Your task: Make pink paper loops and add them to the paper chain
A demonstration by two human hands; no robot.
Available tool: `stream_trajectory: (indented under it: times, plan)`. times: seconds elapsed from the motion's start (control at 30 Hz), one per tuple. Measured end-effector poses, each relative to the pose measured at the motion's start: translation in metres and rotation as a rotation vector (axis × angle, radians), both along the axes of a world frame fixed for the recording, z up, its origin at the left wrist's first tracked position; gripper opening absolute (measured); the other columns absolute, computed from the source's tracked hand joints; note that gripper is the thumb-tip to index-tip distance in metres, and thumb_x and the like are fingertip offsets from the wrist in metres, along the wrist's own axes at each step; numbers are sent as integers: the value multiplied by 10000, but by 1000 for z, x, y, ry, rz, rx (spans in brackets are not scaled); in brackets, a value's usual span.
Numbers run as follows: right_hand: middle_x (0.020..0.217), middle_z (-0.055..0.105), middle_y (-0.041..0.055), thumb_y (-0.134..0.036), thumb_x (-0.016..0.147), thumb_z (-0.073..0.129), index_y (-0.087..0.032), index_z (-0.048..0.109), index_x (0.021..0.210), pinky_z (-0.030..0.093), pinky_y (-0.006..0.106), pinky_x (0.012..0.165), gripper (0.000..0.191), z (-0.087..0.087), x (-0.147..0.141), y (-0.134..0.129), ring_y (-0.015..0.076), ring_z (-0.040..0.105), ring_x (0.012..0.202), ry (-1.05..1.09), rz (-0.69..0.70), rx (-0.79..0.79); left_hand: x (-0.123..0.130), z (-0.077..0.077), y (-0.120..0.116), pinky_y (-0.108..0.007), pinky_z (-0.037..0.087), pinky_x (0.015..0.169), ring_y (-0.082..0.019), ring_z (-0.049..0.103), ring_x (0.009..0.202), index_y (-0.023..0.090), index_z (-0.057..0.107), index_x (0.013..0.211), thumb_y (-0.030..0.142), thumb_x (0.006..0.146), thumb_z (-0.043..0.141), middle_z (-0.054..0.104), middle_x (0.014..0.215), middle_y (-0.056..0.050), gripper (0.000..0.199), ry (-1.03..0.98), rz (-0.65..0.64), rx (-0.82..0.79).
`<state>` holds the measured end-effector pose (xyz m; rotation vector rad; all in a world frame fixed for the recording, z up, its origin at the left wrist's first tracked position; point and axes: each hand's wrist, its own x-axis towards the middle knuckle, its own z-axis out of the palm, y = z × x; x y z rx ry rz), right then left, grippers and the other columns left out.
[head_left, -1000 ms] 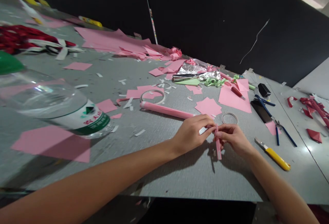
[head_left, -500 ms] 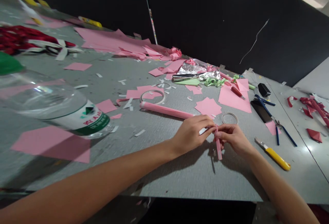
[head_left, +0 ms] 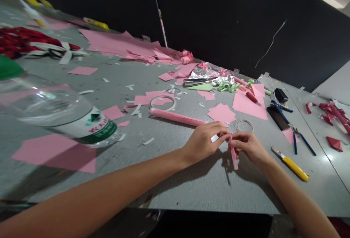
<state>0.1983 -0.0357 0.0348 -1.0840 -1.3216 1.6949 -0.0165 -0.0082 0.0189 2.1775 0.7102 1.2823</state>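
Between my two hands, just above the grey tabletop, is a narrow pink paper strip [head_left: 234,157] whose lower end hangs down towards me. My left hand [head_left: 206,139] pinches its upper end with thumb and fingers. From the other side my right hand [head_left: 247,146] grips the strip a little lower, thumb on top. The fingers hide the strip's upper part. Behind my left hand lies a pink paper roll [head_left: 177,117], one end resting by a large tape ring [head_left: 162,103]. A smaller tape ring [head_left: 244,125] lies just beyond my right hand.
A big plastic bottle [head_left: 82,121] lies at the left. To the right are a yellow utility knife [head_left: 295,168], blue-handled pliers [head_left: 303,141] and a phone [head_left: 277,118]. Pink paper sheets [head_left: 120,45] and scraps spread towards the black wall [head_left: 218,19]. The table's front edge runs below my arms.
The lower end of the pink strip has swung slightly to the right. Both hands stay in nearly the same place, still pinching it.
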Motion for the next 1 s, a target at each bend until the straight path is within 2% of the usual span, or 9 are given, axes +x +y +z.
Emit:
stream_trajectory:
  times: [0.1, 0.17, 0.27, 0.37, 0.53, 0.7, 1.0]
  plan:
    - [673, 728, 12, -464, 808, 923, -165, 835, 947, 529, 253, 538, 342, 1, 0, -1, 125, 623, 531, -15, 5, 16, 1, 4, -1, -338, 549, 842, -200, 705, 884, 177, 750, 968, 252, 1006, 695, 766, 953, -63, 100, -23, -2, -74]
    - [694, 733, 19, -455, 830, 903, -167, 843, 945, 517, 260, 551, 316, 1, 1, -1, 130, 621, 550, -35, 6, 49, 2, 7, -1, -314, 546, 795, -182, 689, 831, 184, 753, 981, 259, 970, 732, 761, 939, -46, 78, -46, -13, -183]
    - [713, 742, 32, -461, 861, 867, -171, 848, 917, 500, 270, 575, 296, 1, 3, -1, 138, 625, 577, -84, 7, 123, 4, 11, -1, -291, 536, 746, -171, 683, 782, 183, 769, 927, 260, 948, 734, 770, 883, -33, 88, -66, -84, -376]
    - [731, 762, 37, -498, 867, 851, -185, 843, 902, 499, 279, 600, 316, 0, 4, 0, 144, 633, 596, -168, 5, 188, 4, 12, -1, -291, 531, 729, -174, 683, 758, 175, 765, 831, 285, 942, 721, 771, 827, -37, 162, -87, -154, -481]
    - [706, 757, 42, -549, 886, 827, -181, 819, 836, 485, 272, 585, 371, 1, 3, -1, 145, 638, 592, -218, 4, 213, 2, 9, -1, -309, 539, 785, -187, 701, 819, 172, 781, 856, 295, 952, 680, 793, 886, -56, 186, -78, -222, -531]
    - [710, 755, 48, -539, 894, 821, -180, 827, 849, 479, 273, 567, 362, 2, 2, -2, 146, 631, 581, -231, -12, 207, 3, 7, 0, -296, 530, 729, -169, 666, 743, 169, 799, 858, 297, 948, 649, 787, 845, -55, 217, -98, -199, -540]
    - [712, 757, 35, -413, 869, 811, -188, 815, 827, 487, 283, 596, 229, 2, 2, -1, 154, 635, 602, -237, -9, 204, 4, 7, -1, -311, 562, 777, -187, 720, 794, 183, 803, 824, 285, 925, 671, 813, 858, -49, 195, -124, -174, -510]
